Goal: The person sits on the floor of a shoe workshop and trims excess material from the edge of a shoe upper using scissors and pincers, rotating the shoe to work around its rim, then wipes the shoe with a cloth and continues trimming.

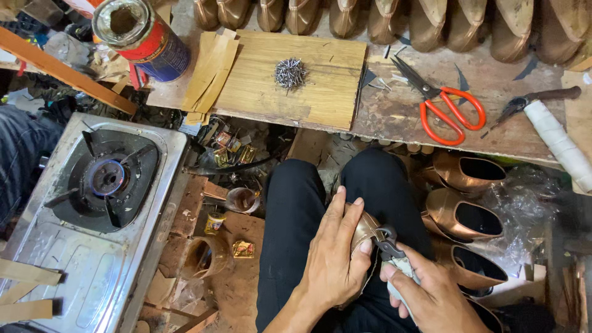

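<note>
Item list, left to right. At nine o'clock we log a steel gas stove (92, 203), one burner. At eleven o'clock, a cylindrical tin (143, 38) with a red and blue label, open mouth tilted toward us. At seven o'clock, small gold foil packets (243, 248) on the floor. At twelve o'clock, a pile of nails (290, 73) on a wooden board (320, 92). At six o'clock, on our lap, our left hand (333, 259) is closed around a copper-coloured shoe (364, 229), long axis running seven to one o'clock; which end leads we cannot tell. Our right hand (425, 290) grips pincers (388, 242) biting the shoe's edge. At two o'clock, orange-handled scissors (441, 102), blades toward ten.
</note>
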